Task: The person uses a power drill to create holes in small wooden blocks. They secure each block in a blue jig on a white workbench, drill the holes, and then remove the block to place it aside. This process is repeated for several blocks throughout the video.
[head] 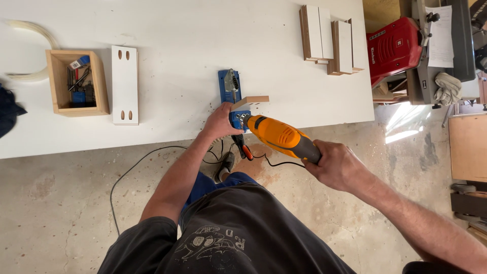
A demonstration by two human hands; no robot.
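Meanwhile, at the near edge of a white table point(167, 101), an orange drill point(281, 137) is gripped by the right hand point(337, 165), its fingers wrapped tight round the grey handle, with the nose set into a blue drilling jig point(229, 94). A small wooden board point(250, 101) is held in that jig, and the left hand point(220, 122) is pressed flat against the jig and board, fingers closed upon them. Judged from this, the work is best done with the drill kept in line with the jig's guide and the board held hard down. Left of the jig, a white panel point(125, 84) and a wooden box point(77, 82) are seen; stacked boards point(329, 38) lie up and to its right.
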